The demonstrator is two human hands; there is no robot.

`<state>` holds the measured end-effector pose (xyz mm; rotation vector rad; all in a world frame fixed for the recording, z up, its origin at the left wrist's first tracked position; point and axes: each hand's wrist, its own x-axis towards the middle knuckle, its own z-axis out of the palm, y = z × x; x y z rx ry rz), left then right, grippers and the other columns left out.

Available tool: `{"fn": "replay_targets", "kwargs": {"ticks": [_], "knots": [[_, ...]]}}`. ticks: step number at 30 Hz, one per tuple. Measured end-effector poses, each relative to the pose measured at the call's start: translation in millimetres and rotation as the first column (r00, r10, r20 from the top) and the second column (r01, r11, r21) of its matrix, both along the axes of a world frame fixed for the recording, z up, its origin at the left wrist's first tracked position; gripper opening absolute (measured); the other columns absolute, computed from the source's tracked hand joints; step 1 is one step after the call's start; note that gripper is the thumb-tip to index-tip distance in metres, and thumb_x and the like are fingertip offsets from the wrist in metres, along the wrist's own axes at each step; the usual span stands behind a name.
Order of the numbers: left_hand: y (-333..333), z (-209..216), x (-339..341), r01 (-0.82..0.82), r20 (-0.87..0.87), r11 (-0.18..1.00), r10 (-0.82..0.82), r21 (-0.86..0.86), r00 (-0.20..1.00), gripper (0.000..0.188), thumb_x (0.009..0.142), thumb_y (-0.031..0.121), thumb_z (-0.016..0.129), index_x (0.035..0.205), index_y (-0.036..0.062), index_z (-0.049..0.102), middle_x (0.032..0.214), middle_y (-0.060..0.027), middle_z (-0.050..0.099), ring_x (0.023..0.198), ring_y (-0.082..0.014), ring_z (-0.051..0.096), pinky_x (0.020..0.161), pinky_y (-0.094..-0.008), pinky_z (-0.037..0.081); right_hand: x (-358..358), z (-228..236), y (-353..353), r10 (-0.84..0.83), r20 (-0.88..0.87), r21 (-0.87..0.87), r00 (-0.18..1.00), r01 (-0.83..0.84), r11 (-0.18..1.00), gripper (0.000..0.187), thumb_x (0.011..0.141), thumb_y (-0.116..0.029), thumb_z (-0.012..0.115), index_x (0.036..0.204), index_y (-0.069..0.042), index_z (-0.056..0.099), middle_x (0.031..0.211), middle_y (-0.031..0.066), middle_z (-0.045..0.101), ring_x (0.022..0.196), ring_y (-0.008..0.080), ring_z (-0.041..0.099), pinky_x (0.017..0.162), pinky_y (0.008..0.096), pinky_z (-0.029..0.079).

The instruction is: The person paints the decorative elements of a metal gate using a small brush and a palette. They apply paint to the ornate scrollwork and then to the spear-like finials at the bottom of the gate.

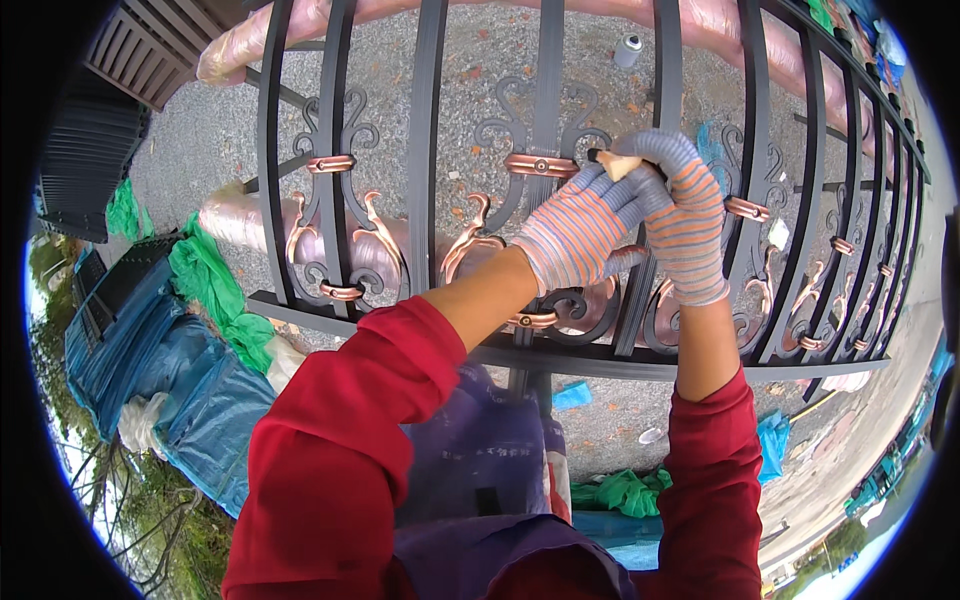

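Note:
A dark grey metal fence panel with scrolls and copper-coloured collars lies in front of me. Above it, my gloved hands meet right of a copper collar. My right hand is closed, its fingers bent over a small tan wedge-shaped piece with a dark tip; its exact kind is unclear. My left hand has its fingers drawn together against the right hand, just below the piece. What lies between the left fingers is hidden. Both gloves are striped grey and orange.
A spray can stands on the gravel beyond the bars. Pink plastic-wrapped lengths run beneath the panel. At the left are green plastic sheeting and a blue-wrapped stack. More green plastic lies near me.

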<state>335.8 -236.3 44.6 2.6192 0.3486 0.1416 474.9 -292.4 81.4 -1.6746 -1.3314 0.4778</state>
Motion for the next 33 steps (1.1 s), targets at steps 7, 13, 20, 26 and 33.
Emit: {"fn": "replay_targets", "kwargs": {"ticks": [7,13,20,26,33], "knots": [[3.0,2.7,-4.1,0.009,-0.026,0.985,-0.013,-0.172,1.0,0.058,0.09,0.05,0.054,0.128,0.0062,0.056,0.133,-0.0185,0.055,0.13,-0.0372,0.045,0.115,-0.0491,0.027,-12.6,-20.5,70.4,0.386,0.356,-0.124,0.851,-0.367,0.922,0.025,0.077,-0.009,0.066,0.102,-0.011,0.066,0.096,0.0118,0.064,0.093,0.0347,0.059,0.084,0.0427,0.048],[8.7,7.1,-7.2,0.002,-0.08,0.959,-0.026,-0.284,0.996,0.056,0.091,0.048,0.054,0.127,0.0053,0.056,0.133,-0.0175,0.055,0.133,-0.0329,0.043,0.116,-0.0463,0.024,-15.3,-9.8,61.5,0.342,0.304,-0.301,0.889,-0.252,0.92,0.02,0.077,-0.01,0.067,0.097,-0.009,0.067,0.091,0.0134,0.063,0.092,0.0347,0.059,0.085,0.0422,0.047],[5.5,-7.4,-7.2,0.076,0.003,0.959,-0.078,-0.273,0.997,0.055,0.091,0.049,0.055,0.119,0.0028,0.061,0.12,-0.0178,0.062,0.128,-0.0316,0.047,0.115,-0.0461,0.025,-28.4,-16.8,64.9,0.368,0.385,-0.262,0.846,-0.282,0.923,0.02,0.078,-0.006,0.065,0.097,-0.006,0.067,0.094,0.0152,0.066,0.091,0.0371,0.061,0.083,0.0435,0.048],[1.8,-8.1,-8.2,-0.032,0.055,0.981,0.043,-0.191,0.998,0.049,0.091,0.043,0.057,0.122,0.0043,0.06,0.12,-0.0174,0.063,0.123,-0.0318,0.052,0.112,-0.0454,0.03,-16.6,-2.8,47.8,0.173,0.197,-0.31,0.965,-0.106,0.945,0.019,0.079,-0.004,0.064,0.097,-0.006,0.067,0.091,0.0157,0.066,0.088,0.0361,0.061,0.081,0.042,0.049],[3.8,-3.8,-8.6,0.003,-0.009,0.982,-0.004,-0.189,1.0,0.047,0.091,0.041,0.057,0.121,0.0063,0.061,0.124,-0.0166,0.061,0.127,-0.0321,0.049,0.114,-0.0475,0.027,-13.7,-7.2,53.8,0.279,0.382,-0.316,0.881,-0.159,0.935,0.021,0.077,-0.003,0.063,0.097,-0.008,0.067,0.093,0.0148,0.065,0.09,0.0357,0.06,0.081,0.0433,0.048]]}}
